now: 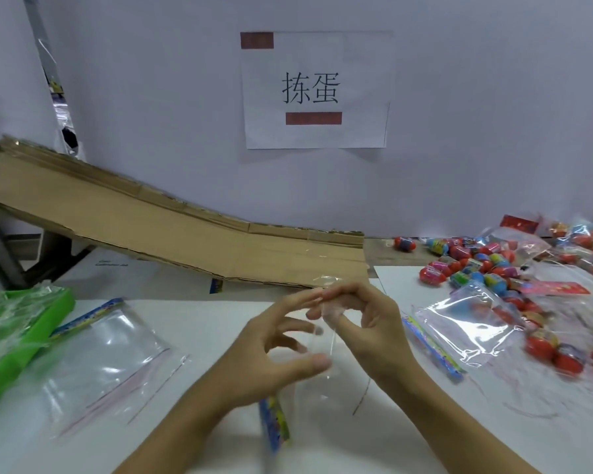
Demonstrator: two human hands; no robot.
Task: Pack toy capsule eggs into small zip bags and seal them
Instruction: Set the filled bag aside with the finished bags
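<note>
Left hand (pixel 281 350) and right hand (pixel 360 319) both pinching the mouth of a clear zip bag (pixel 319 357) above the near table (pixel 202 336), apparently to open it for eggs (pixel 476 268) heaped far right.

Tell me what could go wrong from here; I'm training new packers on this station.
The clear zip bag is thin and pinched only at its top by the left hand and right hand, so it may slip or tear while being opened. The loose capsule eggs lie near the table's right side and could roll off.
</note>
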